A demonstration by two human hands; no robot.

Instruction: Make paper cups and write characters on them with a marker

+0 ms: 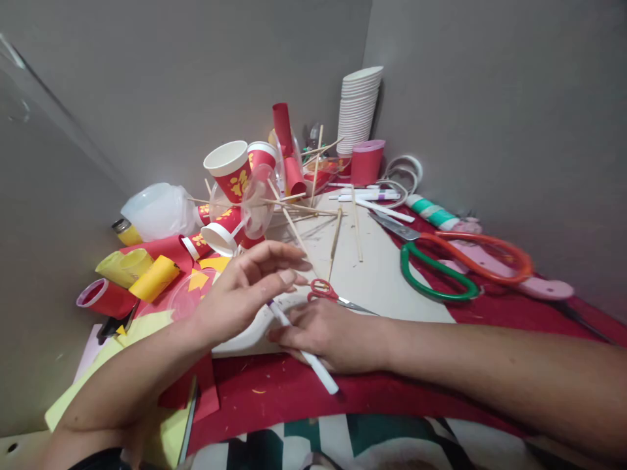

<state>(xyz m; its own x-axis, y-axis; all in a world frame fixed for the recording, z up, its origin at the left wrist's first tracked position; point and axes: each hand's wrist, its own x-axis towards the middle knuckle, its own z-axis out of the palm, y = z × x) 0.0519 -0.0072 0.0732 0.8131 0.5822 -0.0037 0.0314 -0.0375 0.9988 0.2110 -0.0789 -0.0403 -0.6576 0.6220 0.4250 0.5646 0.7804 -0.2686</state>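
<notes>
My right hand (333,333) lies low over the board, fingers closed around a slim white pen (321,373) with a purple band near its upper end. The pen slants down toward me. Just above and left, my left hand (259,281) hovers with fingers stretched forward and the thumb apart. I see nothing between them, though thin wooden sticks (294,228) come close to the fingertips. Small scissors with red handles (323,288) rest beyond my right hand. Under the hands is a white board (392,281), with a curved white piece (249,336) at its near left.
Red paper cups (228,173) cluster behind the left hand, near yellow paper rolls (155,277). A tall stack of white cups (360,111) stands at the back. Big scissors with orange and green handles (441,261) lie right, near tape rolls (409,171). Grey walls close in the corner.
</notes>
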